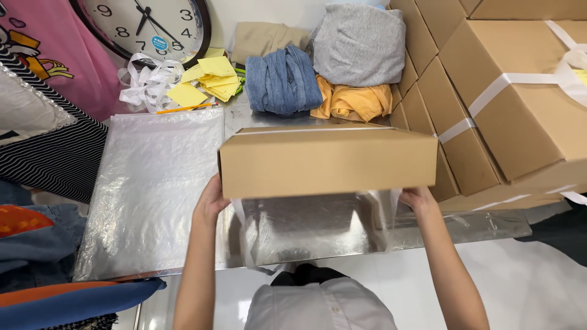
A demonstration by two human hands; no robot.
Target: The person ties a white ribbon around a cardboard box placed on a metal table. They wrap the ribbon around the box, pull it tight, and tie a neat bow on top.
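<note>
Both forearms come up from the bottom, left hand [211,201] and right hand [417,200] gripping the two ends of a flat cardboard box [327,160], fingers tucked under and behind it so can't tell how they're spread. Box is lifted just above the shiny tabletop [318,226], white strap ends dangling underneath. Clear plastic bags [153,183] lie to its left. Further back: yellow notes [208,79], folded clothes [318,73], strapped boxes [513,98] stacked on the right, and a wall clock [150,24].
</note>
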